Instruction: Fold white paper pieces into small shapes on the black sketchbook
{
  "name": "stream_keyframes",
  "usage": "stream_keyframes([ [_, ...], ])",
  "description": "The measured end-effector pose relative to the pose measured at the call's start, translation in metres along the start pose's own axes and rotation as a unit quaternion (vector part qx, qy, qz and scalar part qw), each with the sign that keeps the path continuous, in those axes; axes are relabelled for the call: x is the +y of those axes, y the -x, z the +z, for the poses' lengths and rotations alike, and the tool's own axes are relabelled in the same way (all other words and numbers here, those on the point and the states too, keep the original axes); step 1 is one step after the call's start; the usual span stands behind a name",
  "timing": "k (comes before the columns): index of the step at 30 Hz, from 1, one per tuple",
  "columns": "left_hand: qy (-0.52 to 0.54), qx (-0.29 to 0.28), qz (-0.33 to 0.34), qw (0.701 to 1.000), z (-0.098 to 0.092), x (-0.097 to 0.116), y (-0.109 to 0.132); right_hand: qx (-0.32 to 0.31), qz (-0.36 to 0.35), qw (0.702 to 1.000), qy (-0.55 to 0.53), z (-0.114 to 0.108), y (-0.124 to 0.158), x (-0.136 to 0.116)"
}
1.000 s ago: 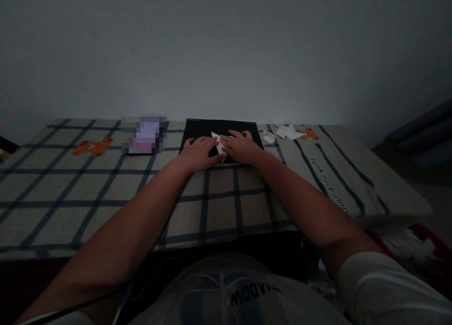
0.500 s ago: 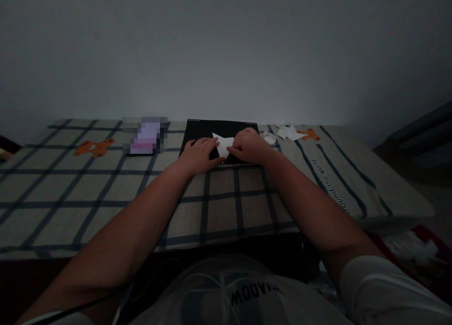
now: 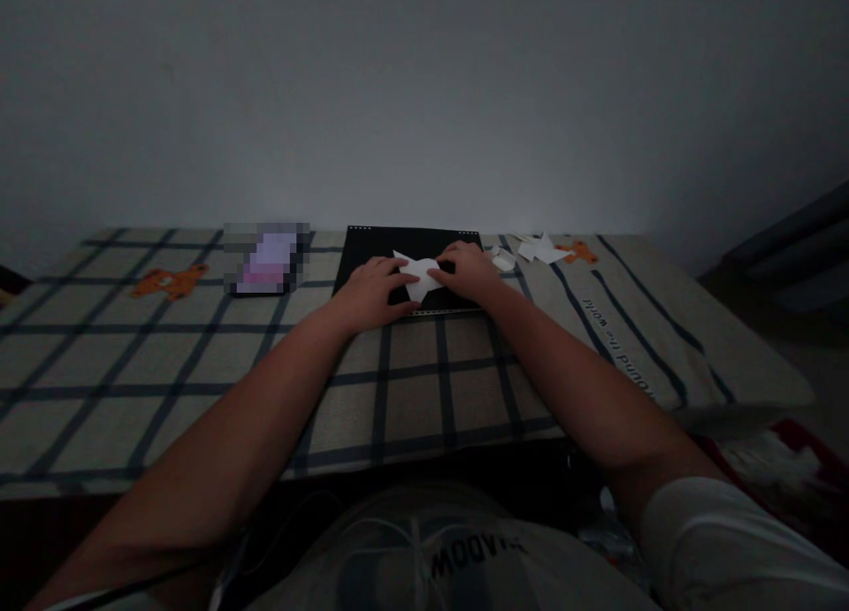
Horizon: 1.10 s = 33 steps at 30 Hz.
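Observation:
A small piece of folded white paper with a pointed upper left corner lies on a black spiral-holed pad. My left hand holds the paper down from its left side, fingertips on its edge and thumb near its lower tip. From the right, my right hand has its thumb and curled forefinger on the paper's right side. The exact grip of the right fingertips is hard to make out in the dim light.
Left of the pad lies a phone with its screen lit and partly blurred out. Several white paper pieces rest to the right. A checked cloth covers the table, which stands against a plain wall.
My right hand has loosened from a tighter curl, its fingers now reaching further over the paper's right side. The left fingers have spread slightly over the paper. The view has shifted a little.

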<state>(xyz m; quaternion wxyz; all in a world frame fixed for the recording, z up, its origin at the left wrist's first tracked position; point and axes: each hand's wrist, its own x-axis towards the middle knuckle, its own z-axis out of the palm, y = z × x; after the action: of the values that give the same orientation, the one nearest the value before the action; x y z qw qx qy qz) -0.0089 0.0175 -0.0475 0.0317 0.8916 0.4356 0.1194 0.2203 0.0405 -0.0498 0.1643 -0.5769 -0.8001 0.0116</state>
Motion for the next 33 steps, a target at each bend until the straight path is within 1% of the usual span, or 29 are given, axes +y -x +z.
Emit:
stream_keyframes([
  [2, 0.003, 0.0, 0.002, 1.0, 0.001, -0.001, 0.001, 0.012, 0.019, 0.999, -0.036, 0.003, -0.002, -0.003],
  [4, 0.004, 0.0, 0.01, 1.0, 0.001, -0.001, 0.001, 0.021, 0.033, 0.995, -0.096, 0.005, -0.003, -0.004],
  [8, 0.005, 0.0, 0.018, 1.0, 0.002, -0.002, 0.002, 0.001, 0.034, 0.967, -0.253, 0.005, -0.006, -0.006],
  [10, 0.01, 0.012, 0.023, 1.0, 0.002, -0.002, 0.001, 0.01, 0.032, 0.957, -0.288, 0.003, -0.006, -0.008],
  [12, 0.02, 0.036, 0.029, 0.999, 0.0, -0.001, 0.001, 0.055, 0.035, 0.956, -0.285, 0.0, -0.006, -0.009],
  [15, 0.033, 0.085, 0.036, 0.995, -0.006, 0.0, 0.0, 0.147, 0.038, 0.961, -0.231, -0.007, -0.003, -0.008],
  [17, 0.038, 0.118, 0.033, 0.992, -0.011, 0.002, 0.0, 0.192, 0.016, 0.967, -0.169, -0.013, 0.0, -0.006],
  [18, 0.038, 0.134, 0.029, 0.99, -0.013, 0.003, 0.0, 0.201, -0.007, 0.97, -0.137, -0.016, 0.002, -0.006],
  [20, 0.035, 0.164, 0.012, 0.986, -0.017, 0.005, 0.002, 0.192, -0.06, 0.976, -0.077, -0.021, 0.006, -0.005],
  [23, 0.026, 0.215, -0.023, 0.976, -0.02, 0.005, 0.004, 0.149, -0.14, 0.979, -0.013, -0.023, 0.009, -0.008],
  [25, 0.029, 0.248, -0.044, 0.967, -0.02, 0.003, 0.003, 0.113, -0.197, 0.974, 0.001, -0.019, 0.008, -0.01],
  [27, 0.042, 0.261, -0.048, 0.963, -0.018, -0.001, 0.001, 0.083, -0.248, 0.965, -0.015, -0.012, 0.005, -0.01],
  [28, 0.052, 0.255, -0.041, 0.965, -0.016, -0.003, 0.0, 0.069, -0.27, 0.96, -0.031, -0.007, 0.003, -0.01],
  [30, 0.069, 0.217, -0.013, 0.974, -0.01, -0.008, -0.003, 0.044, -0.304, 0.948, -0.079, 0.002, -0.001, -0.006],
  [32, 0.072, 0.144, 0.021, 0.987, -0.002, -0.013, -0.005, 0.025, -0.322, 0.937, -0.129, 0.01, -0.004, -0.001],
  [33, 0.067, 0.112, 0.028, 0.991, 0.001, -0.015, -0.006, 0.015, -0.326, 0.934, -0.146, 0.013, -0.005, 0.002],
])
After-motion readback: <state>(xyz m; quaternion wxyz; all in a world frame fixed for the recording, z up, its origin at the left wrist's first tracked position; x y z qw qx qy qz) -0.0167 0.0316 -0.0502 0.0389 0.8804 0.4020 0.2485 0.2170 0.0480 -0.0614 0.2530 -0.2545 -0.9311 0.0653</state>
